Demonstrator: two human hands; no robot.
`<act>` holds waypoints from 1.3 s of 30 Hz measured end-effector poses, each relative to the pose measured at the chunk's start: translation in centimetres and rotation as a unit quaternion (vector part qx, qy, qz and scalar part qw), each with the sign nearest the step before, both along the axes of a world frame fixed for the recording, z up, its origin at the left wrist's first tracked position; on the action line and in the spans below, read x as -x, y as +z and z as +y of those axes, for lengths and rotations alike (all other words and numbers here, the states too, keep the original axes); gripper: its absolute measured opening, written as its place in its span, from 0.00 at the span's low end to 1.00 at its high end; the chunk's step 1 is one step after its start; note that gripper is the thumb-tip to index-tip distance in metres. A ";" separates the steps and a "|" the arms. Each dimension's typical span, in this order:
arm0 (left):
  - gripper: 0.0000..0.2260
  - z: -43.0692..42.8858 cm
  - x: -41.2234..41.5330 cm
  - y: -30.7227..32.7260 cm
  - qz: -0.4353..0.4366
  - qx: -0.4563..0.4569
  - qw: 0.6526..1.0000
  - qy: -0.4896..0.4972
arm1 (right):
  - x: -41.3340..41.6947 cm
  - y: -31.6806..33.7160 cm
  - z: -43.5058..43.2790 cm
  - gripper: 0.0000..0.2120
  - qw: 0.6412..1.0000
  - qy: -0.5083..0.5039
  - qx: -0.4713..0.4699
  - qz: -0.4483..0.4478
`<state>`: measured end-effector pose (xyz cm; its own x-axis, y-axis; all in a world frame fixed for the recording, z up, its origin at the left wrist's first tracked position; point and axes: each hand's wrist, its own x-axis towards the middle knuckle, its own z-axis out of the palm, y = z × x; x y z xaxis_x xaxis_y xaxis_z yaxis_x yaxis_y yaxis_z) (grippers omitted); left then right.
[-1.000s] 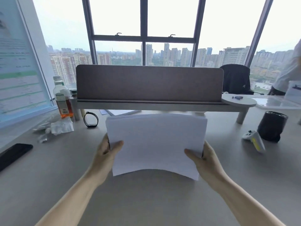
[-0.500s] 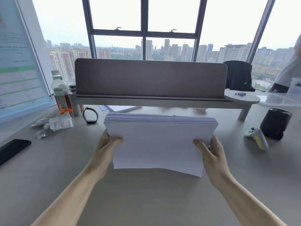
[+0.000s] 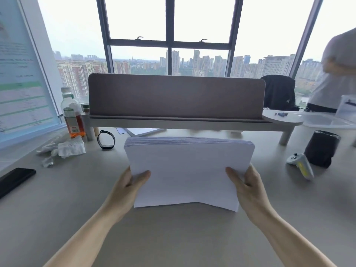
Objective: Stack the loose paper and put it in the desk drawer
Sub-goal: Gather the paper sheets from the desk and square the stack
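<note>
A thick stack of white paper [image 3: 185,170] stands almost upright in front of me, above the grey desk [image 3: 57,209]. Its top edge shows many aligned sheets; its bottom edge is wavy and close to the desk surface. My left hand [image 3: 127,187] grips the stack's left side with the thumb on the front face. My right hand [image 3: 248,185] grips the right side the same way. No desk drawer is in view.
A raised shelf with a brown divider panel [image 3: 175,97] runs behind the stack, more paper [image 3: 144,131] under it. Left: bottle [image 3: 72,114], crumpled tissue [image 3: 67,149], watch [image 3: 106,139], black phone [image 3: 15,180]. Right: white controller [image 3: 300,165], black cup [image 3: 321,149], a standing person [image 3: 335,74].
The bowed stack has straightened and its sheets have evened up at the top edge. Both hands shifted a little lower along the sides while keeping hold.
</note>
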<state>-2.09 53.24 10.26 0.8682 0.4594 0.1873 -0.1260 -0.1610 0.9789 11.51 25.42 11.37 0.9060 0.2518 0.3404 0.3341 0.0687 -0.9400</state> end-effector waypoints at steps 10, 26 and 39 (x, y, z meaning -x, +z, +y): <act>0.17 -0.6 -1.0 -0.2 -0.008 -0.053 0.998 -0.010 | -0.5 -1.0 -0.2 0.16 0.999 0.000 0.031 0.007; 0.15 0.6 -2.1 0.4 -0.047 0.009 0.999 0.017 | -1.0 -1.2 -0.7 0.17 0.999 0.010 0.041 0.019; 0.19 0.1 -1.4 -1.3 -0.026 0.010 1.000 0.001 | -1.0 -1.4 -1.1 0.16 0.999 0.019 0.026 0.003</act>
<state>-0.71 53.33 8.97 0.8564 0.4656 0.2231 -0.1765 -0.1421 0.9740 12.51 24.35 9.93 0.8972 0.3042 0.3201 0.3262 0.0318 -0.9448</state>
